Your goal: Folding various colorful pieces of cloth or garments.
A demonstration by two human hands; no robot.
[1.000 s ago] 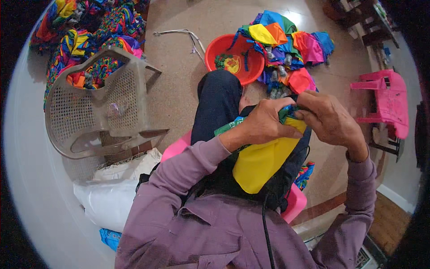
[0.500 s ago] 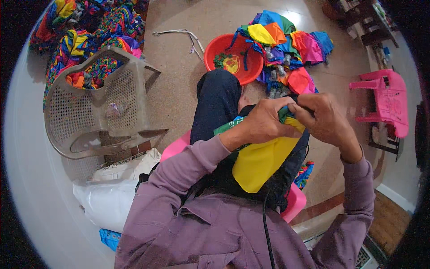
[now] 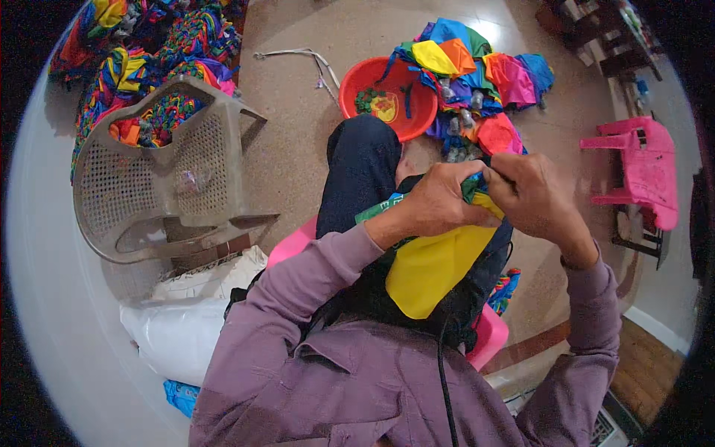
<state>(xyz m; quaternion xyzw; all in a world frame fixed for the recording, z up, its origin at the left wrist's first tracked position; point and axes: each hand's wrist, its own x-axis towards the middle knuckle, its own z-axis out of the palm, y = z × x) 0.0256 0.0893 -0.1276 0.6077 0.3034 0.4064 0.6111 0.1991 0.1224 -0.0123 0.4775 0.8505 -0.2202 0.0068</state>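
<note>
Above my lap, my left hand (image 3: 448, 201) is closed on a gathered multicoloured cloth that looks like an umbrella canopy. Its yellow panel (image 3: 432, 272) hangs down over my dark trousers, and a green and blue bunched part (image 3: 471, 186) shows between my hands. Thumb and fingers pinched together, my right hand (image 3: 540, 195) grips the bunched end of the same cloth. What lies inside the pinch is hidden. A green printed strip (image 3: 372, 211) sticks out behind my left wrist.
A red basin (image 3: 428, 123) holding small green pieces stands ahead, beside a heap of rainbow cloth bundles (image 3: 503, 78). More bundles (image 3: 197, 37) are piled far left behind a grey-brown plastic chair (image 3: 119, 179). A pink stool (image 3: 644, 160) is at right; a white sack (image 3: 179, 324) lies left.
My right hand has shifted slightly and turned at the bunched end of the cloth. My left hand and the yellow panel stay almost in place.
</note>
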